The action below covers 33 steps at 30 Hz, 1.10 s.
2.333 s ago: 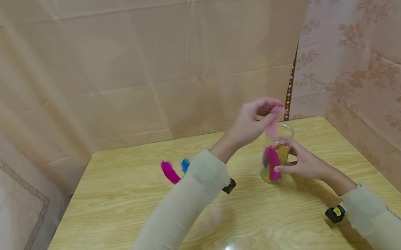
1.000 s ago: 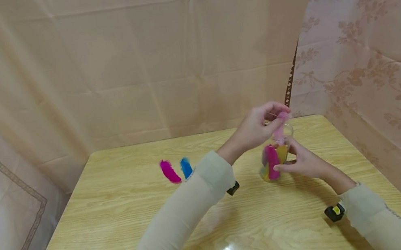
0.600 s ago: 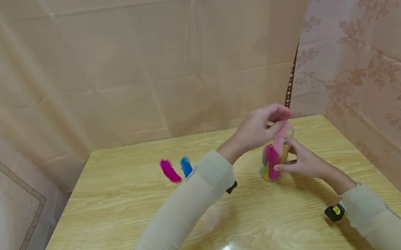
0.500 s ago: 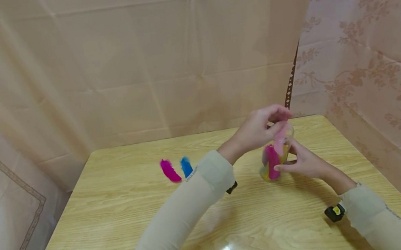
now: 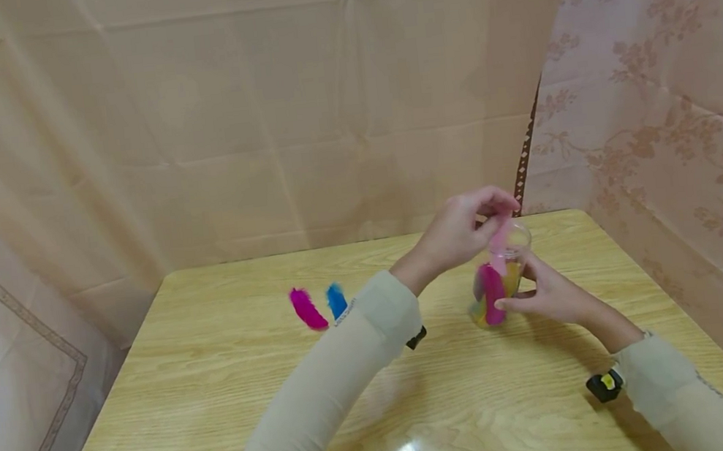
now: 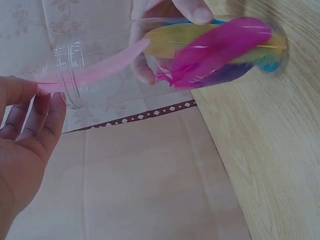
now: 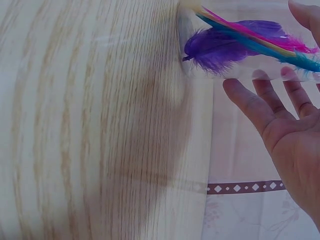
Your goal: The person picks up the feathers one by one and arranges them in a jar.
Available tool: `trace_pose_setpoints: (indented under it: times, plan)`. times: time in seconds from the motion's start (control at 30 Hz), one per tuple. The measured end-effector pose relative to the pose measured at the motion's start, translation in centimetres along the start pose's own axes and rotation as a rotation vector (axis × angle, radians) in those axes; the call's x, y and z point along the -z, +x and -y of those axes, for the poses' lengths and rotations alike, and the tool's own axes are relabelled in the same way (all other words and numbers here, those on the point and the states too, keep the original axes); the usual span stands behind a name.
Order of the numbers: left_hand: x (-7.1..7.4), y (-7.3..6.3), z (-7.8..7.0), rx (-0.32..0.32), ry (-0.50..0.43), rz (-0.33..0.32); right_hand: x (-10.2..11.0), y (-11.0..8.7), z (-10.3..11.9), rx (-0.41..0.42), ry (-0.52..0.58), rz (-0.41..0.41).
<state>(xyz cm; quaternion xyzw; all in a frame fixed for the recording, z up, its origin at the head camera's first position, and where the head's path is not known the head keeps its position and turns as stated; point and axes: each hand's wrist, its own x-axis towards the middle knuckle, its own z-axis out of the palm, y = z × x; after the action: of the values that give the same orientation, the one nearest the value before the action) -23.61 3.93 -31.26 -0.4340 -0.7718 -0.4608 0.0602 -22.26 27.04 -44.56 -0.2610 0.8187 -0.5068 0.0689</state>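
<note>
At the right of a wood-grain table (image 5: 188, 405), a person's left hand (image 5: 457, 234) pinches one end of a pale pink feather (image 6: 107, 67) between thumb and fingers, its other end hanging inside a clear jar (image 6: 77, 97). The right hand (image 5: 550, 295) grips the jar's wall, thumb on one side, fingers spread apart on the other. Inside are magenta (image 6: 220, 52), yellow (image 6: 162, 44) and purple (image 7: 225, 46) feathers, among others. A magenta feather (image 5: 308, 310) and a blue feather (image 5: 336, 300) lie farther left. The pink feather looks nearly weightless, soft and easily bent, best held by its shaft; the smooth jar could prove slippery, best grasped round its middle.
</note>
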Motion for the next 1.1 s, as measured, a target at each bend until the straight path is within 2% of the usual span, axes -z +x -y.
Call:
trace_pose_setpoints:
  times: [0.63, 0.83, 1.1]
  plan:
    - [-0.19, -0.14, 0.08, -0.014, -0.018, 0.014, 0.09, 0.07, 0.12, 0.030, 0.037, 0.022]
    - [-0.18, -0.12, 0.07, -0.012, 0.013, 0.011, 0.08, 0.00, 0.21, 0.014, 0.017, 0.009]
    - [-0.30, -0.29, 0.26, 0.039, 0.091, 0.025, 0.08, -0.11, 0.29, 0.006, 0.000, 0.002]
